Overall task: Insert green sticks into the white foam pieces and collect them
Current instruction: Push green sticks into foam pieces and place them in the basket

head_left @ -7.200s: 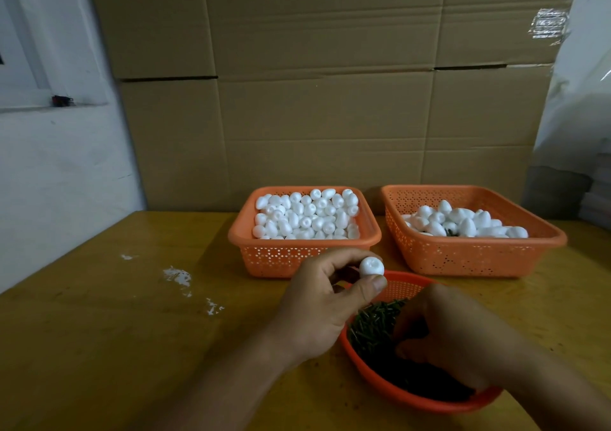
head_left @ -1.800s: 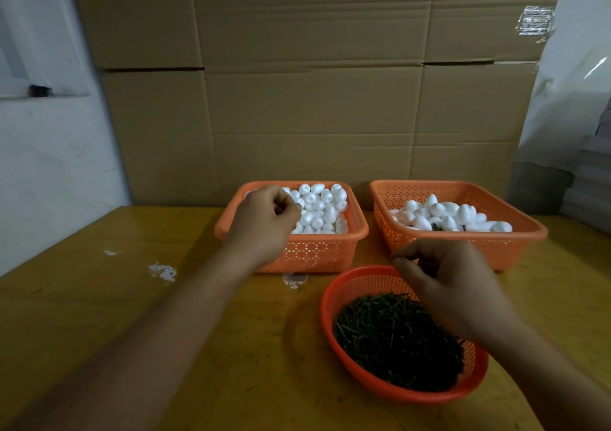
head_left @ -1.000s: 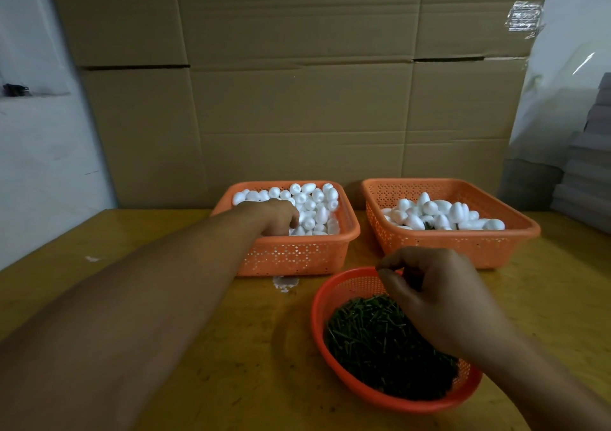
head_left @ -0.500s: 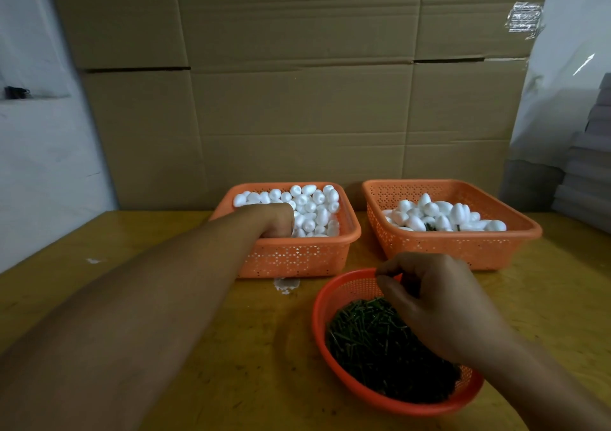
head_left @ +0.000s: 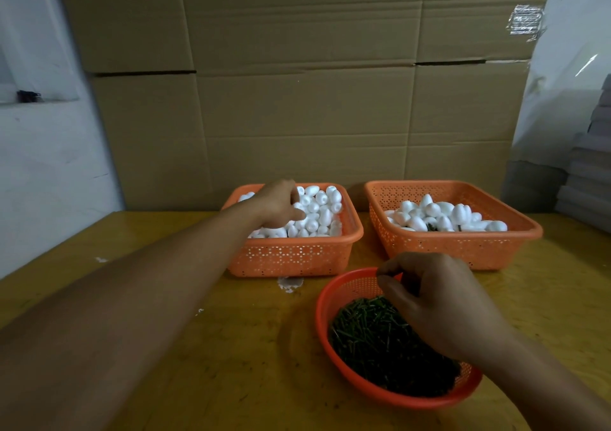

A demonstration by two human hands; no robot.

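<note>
**Reaching into the foam supply w/ one hand, other hand over the stick bowl**

Fig.: head view, as I read it from my remote station. L hand (head_left: 276,204) is stretched forward into the left orange basket (head_left: 294,255), fingers curled down among the white foam pieces (head_left: 317,215) heaped there. It touches them; I can't tell whether any one piece is actually gripped, since the fingertips are hidden by the back of the hand. R hand (head_left: 439,305) hangs above the round orange bowl (head_left: 322,311), near its far rim, thumb and forefinger drawn together as in a pinch. Whether a stick sits betw. them I can't make out: too dark, too small. Bowl holds a dense pile of green sticks (head_left: 373,334) and sits nearest me, in front of the gap betw. the two baskets. Right orange basket (head_left: 463,249), just beside the left one, holds a smaller heap of foam pieces (head_left: 443,217); a bit of green shows among them. All three containers rest on the yellow-brown table (head_left: 231,348), which carries a few white crumbs and smears, incl. one just in front of the left basket. Cardboard boxes (head_left: 297,100) form the backdrop; white wall (head_left: 49,166) to the left.
</note>
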